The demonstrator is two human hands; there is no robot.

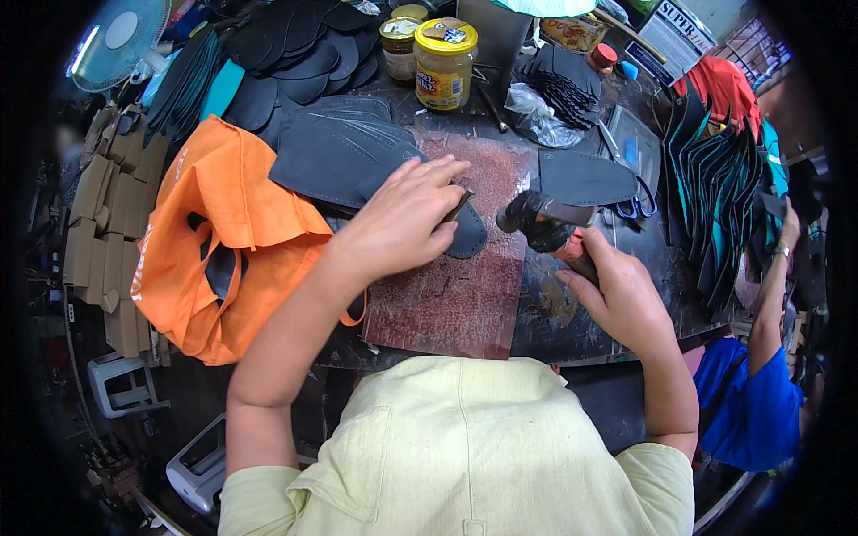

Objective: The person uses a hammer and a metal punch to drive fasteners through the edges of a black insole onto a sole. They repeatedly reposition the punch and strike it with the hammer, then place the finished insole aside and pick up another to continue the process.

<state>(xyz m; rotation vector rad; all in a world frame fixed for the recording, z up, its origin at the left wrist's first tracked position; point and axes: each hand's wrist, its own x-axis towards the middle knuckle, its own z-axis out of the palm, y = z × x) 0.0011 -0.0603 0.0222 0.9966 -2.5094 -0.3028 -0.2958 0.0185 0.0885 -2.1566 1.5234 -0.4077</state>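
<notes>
My left hand (407, 214) is closed round a short dark punch-like tool (458, 207), partly hidden by my fingers. It stands over a black sole-shaped piece (466, 238) with small holes along its edge. Beneath that piece lies a worn reddish-brown cutting board (447, 313). In my right hand (621, 290) is a hammer (541, 223), gripped by its red and black handle, with dark wrapping near the head. The hammer head hovers to the right of the punch, apart from it. Another black piece (585, 177) with edge holes lies behind the hammer.
An orange cloth bag (228, 179) sits left of the board, beside stacked black pieces (344, 147). A yellow-lidded jar (444, 76) stands behind. Black and teal sheets (715, 205) are piled at right, near another person's arm (770, 304). A fan (121, 36) is far left.
</notes>
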